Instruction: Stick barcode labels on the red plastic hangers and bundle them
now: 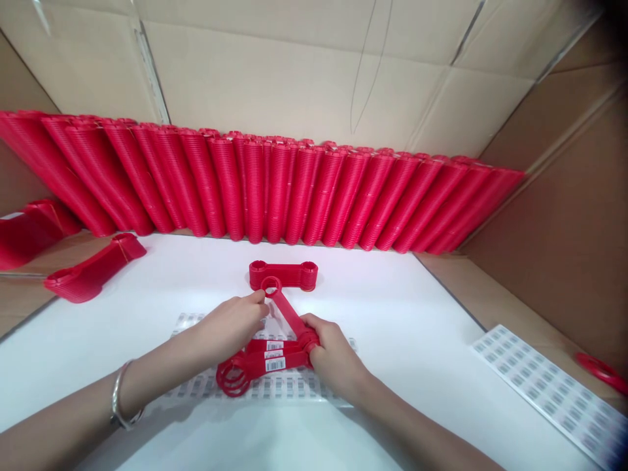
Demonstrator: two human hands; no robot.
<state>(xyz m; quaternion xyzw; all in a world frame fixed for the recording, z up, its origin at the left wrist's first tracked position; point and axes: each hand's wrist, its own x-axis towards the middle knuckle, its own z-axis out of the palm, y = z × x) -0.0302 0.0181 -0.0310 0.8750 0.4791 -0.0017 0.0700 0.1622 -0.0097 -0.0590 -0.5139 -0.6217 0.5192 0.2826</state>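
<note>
My right hand (336, 353) is closed around one end of several flat red plastic pieces (289, 313) with a ring at each end. They are fanned out; the lower ones carry white barcode labels (275, 364), while one bare piece points up and away. At that piece's far ring, my left hand (235, 320) is closed in a pinch, fingertips beside the ring's edge. What lies between those fingertips is too small to tell. Beneath both hands lies a sheet of barcode labels (189, 387), partly covered. Just beyond stands a short stack of the same red pieces (284, 275).
A long row of tall red stacks (279, 190) leans against the cardboard wall (294, 78). More red stacks (93, 268) lie at the left. On the right are another label sheet (549, 386) and a loose red piece (601, 371). The tabletop (392, 307) is white.
</note>
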